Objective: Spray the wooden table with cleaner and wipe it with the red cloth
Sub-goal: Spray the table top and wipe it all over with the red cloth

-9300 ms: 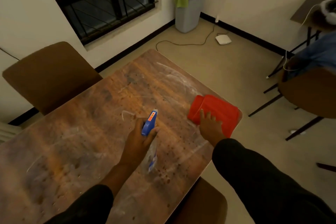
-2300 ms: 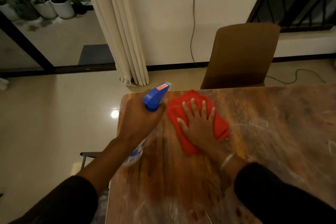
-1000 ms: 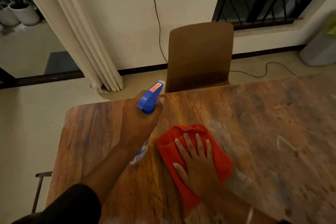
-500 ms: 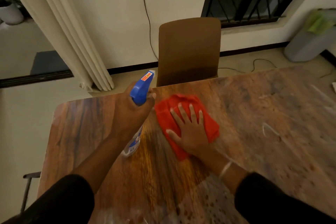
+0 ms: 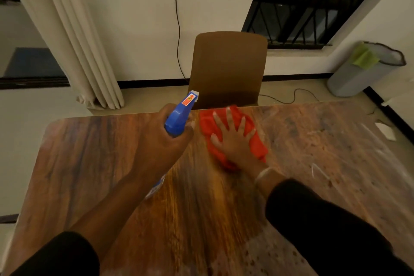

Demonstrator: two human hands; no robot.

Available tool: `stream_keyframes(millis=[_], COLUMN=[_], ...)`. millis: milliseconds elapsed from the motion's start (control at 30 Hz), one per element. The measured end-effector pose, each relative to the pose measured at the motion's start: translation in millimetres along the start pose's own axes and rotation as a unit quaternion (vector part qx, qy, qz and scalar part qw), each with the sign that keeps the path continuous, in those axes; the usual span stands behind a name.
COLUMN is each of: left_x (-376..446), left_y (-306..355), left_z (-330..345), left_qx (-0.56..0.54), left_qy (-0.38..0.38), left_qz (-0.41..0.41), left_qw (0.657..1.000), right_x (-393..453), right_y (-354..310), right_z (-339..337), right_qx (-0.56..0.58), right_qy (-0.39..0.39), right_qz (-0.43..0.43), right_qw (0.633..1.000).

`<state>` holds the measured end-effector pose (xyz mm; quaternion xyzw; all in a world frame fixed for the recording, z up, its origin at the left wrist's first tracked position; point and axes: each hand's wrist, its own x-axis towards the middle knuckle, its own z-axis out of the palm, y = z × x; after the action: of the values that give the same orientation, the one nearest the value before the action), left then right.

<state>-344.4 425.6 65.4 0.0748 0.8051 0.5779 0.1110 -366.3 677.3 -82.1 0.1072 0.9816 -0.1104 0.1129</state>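
Near the wooden table's (image 5: 89, 163) far edge, right hand (image 5: 233, 141) pressed the red cloth (image 5: 257, 145) flat, fingers spread, while left hand (image 5: 165, 143) gripped the spray bottle (image 5: 179, 116) just beside it.

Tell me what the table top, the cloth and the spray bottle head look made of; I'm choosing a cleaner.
Table top: wood or wood-look laminate, visible grain, slight sheen, pale scuffs at right. Red cloth: soft fabric, bunching in folds under the right hand. Spray bottle head, held by the left hand: smooth blue plastic.
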Motion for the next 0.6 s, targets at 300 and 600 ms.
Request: stream_keyframes(millis=[300, 600], left_x=[0.7, -2.6], left_y=[8.0, 39.2], left_z=[7.4, 65.5], left_qx=[0.029, 0.063], left_qy=[-0.013, -0.031], left_qz=[-0.016, -0.036], left_qw=[0.999, 0.997], right_x=[-36.2, -170.1], right_y=[26.3, 95.6], right_z=[16.7, 36.9], right_qx=[-0.022, -0.045], right_qy=[-0.004, 0.011], right_qz=[-0.058, -0.079], right_qw=[0.998, 0.996])
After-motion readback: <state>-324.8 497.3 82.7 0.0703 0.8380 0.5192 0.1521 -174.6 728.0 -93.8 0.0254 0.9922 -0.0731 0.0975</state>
